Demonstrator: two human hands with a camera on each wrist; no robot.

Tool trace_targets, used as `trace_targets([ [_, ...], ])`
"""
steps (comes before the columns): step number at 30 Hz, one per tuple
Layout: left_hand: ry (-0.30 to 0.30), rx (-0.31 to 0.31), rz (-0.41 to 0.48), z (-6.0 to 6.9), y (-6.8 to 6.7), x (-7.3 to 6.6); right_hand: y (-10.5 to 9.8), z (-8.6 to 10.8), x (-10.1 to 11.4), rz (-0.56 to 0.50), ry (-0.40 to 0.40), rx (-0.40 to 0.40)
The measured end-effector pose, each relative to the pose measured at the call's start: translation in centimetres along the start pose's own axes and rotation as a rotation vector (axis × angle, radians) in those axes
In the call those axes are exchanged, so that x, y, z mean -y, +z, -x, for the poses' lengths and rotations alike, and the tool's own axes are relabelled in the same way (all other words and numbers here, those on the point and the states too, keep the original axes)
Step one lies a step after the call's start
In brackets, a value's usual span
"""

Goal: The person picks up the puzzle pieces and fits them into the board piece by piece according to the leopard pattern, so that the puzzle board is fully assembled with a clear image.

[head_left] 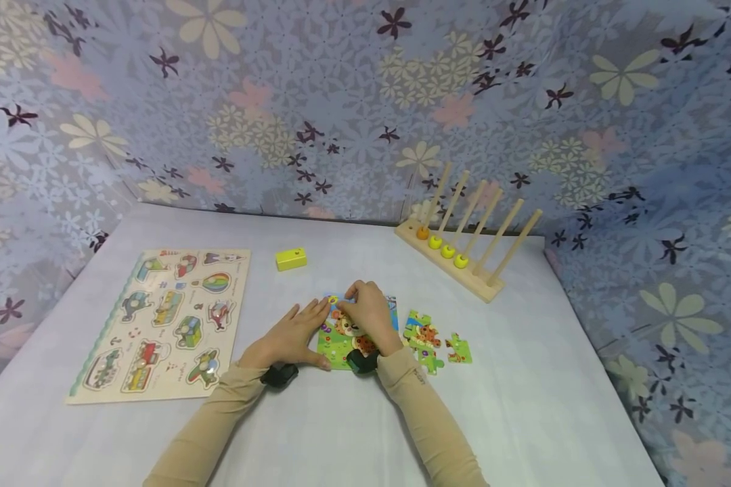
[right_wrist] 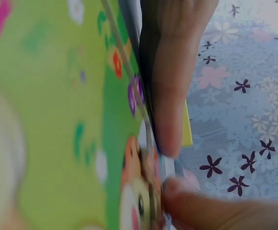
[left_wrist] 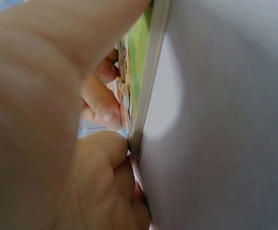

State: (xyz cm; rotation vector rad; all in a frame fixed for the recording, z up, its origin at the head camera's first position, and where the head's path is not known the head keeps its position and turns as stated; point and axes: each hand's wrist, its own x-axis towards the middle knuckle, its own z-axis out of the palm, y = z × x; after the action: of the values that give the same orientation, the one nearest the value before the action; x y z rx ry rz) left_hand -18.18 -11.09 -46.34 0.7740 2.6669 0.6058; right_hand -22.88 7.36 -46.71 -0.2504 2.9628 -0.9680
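A thick-edged, printed jigsaw board (head_left: pixel 336 350) is lying flat on the bench (head_left: pixel 524 419) beneath the right grip (head_left: pixel 371 312), whose fingers are bending over it; the views are not showing whether they are pinching a piece. The left grip (head_left: pixel 291 339) is resting, fingers spread, at its left edge. Round-knobbed loose pieces (head_left: pixel 426 334), lying right of the right grip, are probably handling stiff and light, their edges inviting a pinch.
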Motion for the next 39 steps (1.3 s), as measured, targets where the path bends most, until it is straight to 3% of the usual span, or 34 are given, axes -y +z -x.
trace_targets([
  [5, -0.001, 0.009, -0.005, -0.1, -0.3, -0.2, -0.1, 0.0, 0.2, 0.016, 0.01, -0.034],
  [8, -0.005, 0.01, -0.002, -0.1, -0.5, -0.3, -0.1, -0.2, -0.2, -0.027, -0.016, -0.042],
  [11, -0.009, 0.012, 0.001, -0.2, -0.5, -0.4, -0.4, -0.6, -1.3, -0.162, -0.045, -0.015],
  [14, -0.013, 0.021, 0.004, -0.2, -0.3, -0.4, -1.4, -0.7, -2.8, -0.387, -0.037, 0.067],
  [16, -0.012, 0.022, 0.005, -0.2, -0.2, -0.4, -2.6, -0.6, -3.9, -0.514, -0.005, 0.108],
  [19, -0.011, 0.018, 0.005, -0.2, -0.1, -0.4, -5.0, 0.1, -5.4, -0.61, 0.028, 0.125],
  [25, -0.018, 0.016, -0.001, 0.0, -0.2, -0.4, -9.3, 1.8, -9.8, -0.544, 0.048, 0.119],
  [30, -0.009, 0.009, 0.004, 0.2, -0.3, -0.3, -10.8, 3.3, -13.6, -0.391, 0.062, 0.183],
  [33, 0.004, -0.002, 0.012, 0.3, -0.4, -0.3, -11.0, 3.6, -14.3, -0.35, 0.067, 0.215],
  [39, 0.0, 0.004, 0.001, 0.1, -0.1, -0.2, -10.8, 3.7, -13.9, -0.283, 0.003, 0.28],
])
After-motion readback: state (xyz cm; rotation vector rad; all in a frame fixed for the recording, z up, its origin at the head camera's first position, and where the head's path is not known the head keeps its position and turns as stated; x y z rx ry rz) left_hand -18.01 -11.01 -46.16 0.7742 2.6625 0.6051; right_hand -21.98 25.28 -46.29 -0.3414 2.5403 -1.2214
